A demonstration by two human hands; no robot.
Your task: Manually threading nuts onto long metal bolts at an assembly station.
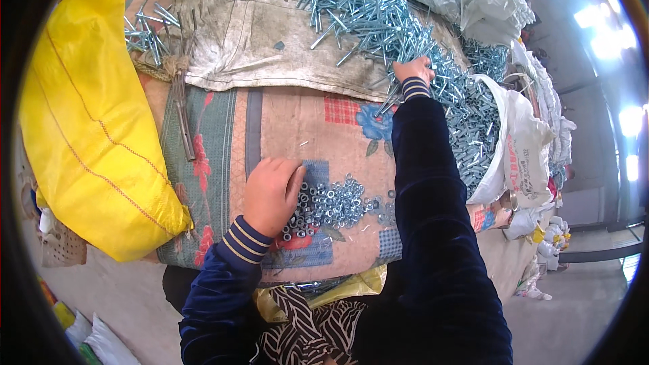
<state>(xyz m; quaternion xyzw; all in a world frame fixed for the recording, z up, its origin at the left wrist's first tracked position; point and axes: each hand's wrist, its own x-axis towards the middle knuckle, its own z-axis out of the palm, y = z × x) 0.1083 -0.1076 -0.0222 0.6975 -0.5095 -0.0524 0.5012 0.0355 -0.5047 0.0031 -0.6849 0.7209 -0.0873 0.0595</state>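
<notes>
My right hand reaches far forward into a heap of long silvery-blue bolts. Its fingers curl down onto the bolts, and their tips are partly hidden there. Nearer to me, my left hand rests at the left edge of a scatter of small hex nuts. Its fingers are bent and closed, with the thumb along the right side; whatever lies inside is hidden. The nuts lie loose on a patterned quilted cloth.
A stained pale cloth lies under part of the bolts. An open white sack of short metal pieces stands right of my right arm. At left are a yellow woven sack and a thin metal rod.
</notes>
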